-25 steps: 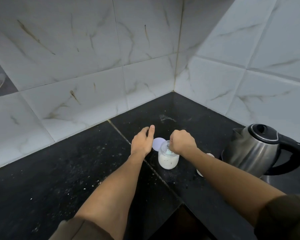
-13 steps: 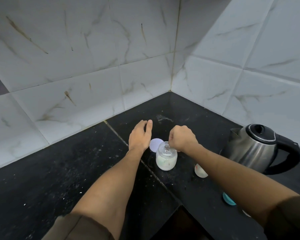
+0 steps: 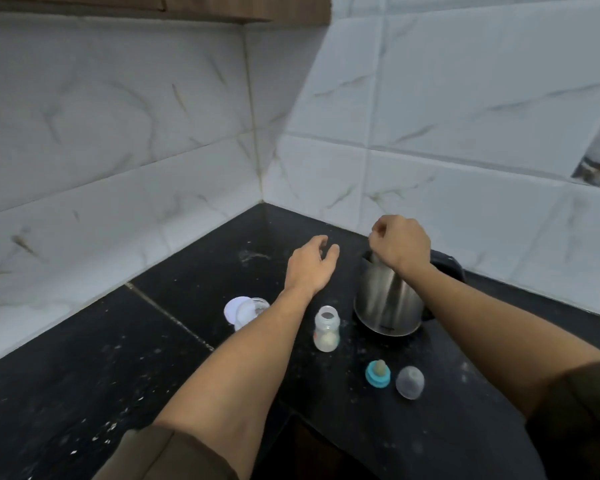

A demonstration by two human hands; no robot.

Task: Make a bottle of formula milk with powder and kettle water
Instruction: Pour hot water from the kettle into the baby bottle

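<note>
The open baby bottle (image 3: 326,329) stands on the black counter (image 3: 84,375) with white powder at its bottom. To its left, partly behind my left forearm, is the powder jar (image 3: 253,310), with its white lid (image 3: 232,308) beside it. The steel kettle (image 3: 388,299) stands right of the bottle. My left hand (image 3: 310,265) hovers over the counter behind the bottle with relaxed fingers and holds nothing. My right hand (image 3: 400,244) is curled into a fist just above the kettle's top and hides the lid. I cannot make out anything in its fingers.
A teal teat ring (image 3: 378,374) and a clear bottle cap (image 3: 410,382) lie on the counter in front of the kettle. Tiled walls meet in a corner behind. The counter's front edge steps inward near the bottom middle.
My right hand has left the powder jar and moved right and up, over the kettle. My left hand has lifted away from the jar. The view has swung, showing the bottle, ring and cap.
</note>
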